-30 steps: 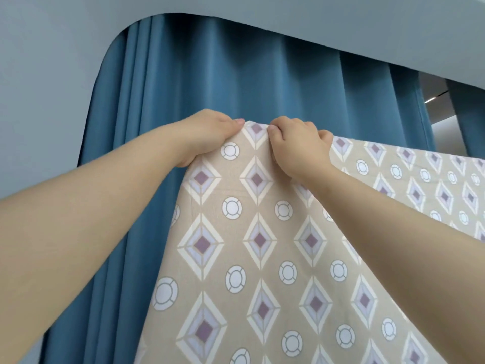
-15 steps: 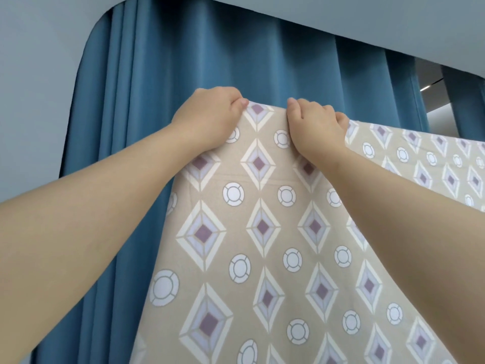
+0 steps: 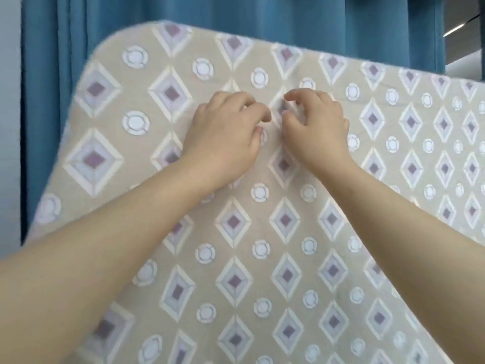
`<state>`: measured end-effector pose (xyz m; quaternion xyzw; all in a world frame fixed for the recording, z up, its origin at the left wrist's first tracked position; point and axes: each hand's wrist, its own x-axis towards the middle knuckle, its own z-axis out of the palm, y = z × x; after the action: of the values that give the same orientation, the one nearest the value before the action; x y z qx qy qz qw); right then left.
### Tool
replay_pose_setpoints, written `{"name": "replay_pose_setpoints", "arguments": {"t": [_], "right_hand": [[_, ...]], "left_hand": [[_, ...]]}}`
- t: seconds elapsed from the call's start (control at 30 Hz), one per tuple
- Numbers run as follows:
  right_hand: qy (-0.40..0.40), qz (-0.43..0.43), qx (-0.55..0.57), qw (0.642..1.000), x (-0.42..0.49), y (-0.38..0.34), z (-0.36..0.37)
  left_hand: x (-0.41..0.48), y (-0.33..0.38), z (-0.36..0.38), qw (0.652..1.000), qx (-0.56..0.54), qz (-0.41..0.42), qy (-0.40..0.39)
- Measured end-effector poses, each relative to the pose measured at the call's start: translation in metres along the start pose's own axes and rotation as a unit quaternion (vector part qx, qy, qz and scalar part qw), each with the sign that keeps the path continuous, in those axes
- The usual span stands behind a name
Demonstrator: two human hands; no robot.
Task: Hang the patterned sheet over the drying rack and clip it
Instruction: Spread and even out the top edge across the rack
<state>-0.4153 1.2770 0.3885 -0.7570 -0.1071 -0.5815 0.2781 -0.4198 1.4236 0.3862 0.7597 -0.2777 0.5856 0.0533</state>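
The sheet (image 3: 286, 222) is pinched by the left hand (image 3: 225, 135) and right hand (image 3: 317, 127); no rack or clip is seen, so hanging is judged unfinished.

blurry patterned sheet (image 3: 286, 222), off-frame right and below (both forearms (image 3: 78, 271) likewise)

Carrier: hidden wholly under the cloth; only the line it gave the fabric could be told.

One item lay over it: a patterned sheet (image 3: 288, 232), beige, printed with purple-centred diamonds and white rings. It hung in front of the blue curtain (image 3: 341, 22). Its upper edge crossed the curtain's folds and slanted down toward the right. Its left corner was rounded against the curtain. The cloth fell away smoothly below that edge. The picture was blurred.
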Motion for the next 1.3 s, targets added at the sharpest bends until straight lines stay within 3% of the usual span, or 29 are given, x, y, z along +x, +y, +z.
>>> {"name": "replay_pose_setpoints", "arguments": {"t": [0.27,0.57,0.73,0.9,1.13,1.3], "right_hand": [[-0.067,0.038,0.000,0.997,-0.084,0.096,-0.026],[-0.166,0.172,0.012,0.971,-0.212,0.220,-0.052],[-0.238,0.286,-0.031,0.927,-0.292,0.265,-0.065],[-0.294,0.413,-0.055,0.860,-0.362,0.291,-0.088],[-0.279,0.537,-0.066,0.794,-0.418,0.312,-0.129],[-0.258,0.586,-0.092,0.763,-0.441,0.321,-0.162]], "left_hand": [[-0.084,0.087,0.080,0.980,-0.168,-0.034,-0.104],[-0.183,0.198,0.163,0.902,-0.325,-0.160,-0.236],[-0.249,0.247,0.204,0.834,-0.355,-0.238,-0.347],[-0.290,0.286,0.220,0.771,-0.372,-0.292,-0.427],[-0.308,0.339,0.231,0.692,-0.422,-0.342,-0.476],[-0.313,0.375,0.240,0.659,-0.452,-0.348,-0.490]]}}
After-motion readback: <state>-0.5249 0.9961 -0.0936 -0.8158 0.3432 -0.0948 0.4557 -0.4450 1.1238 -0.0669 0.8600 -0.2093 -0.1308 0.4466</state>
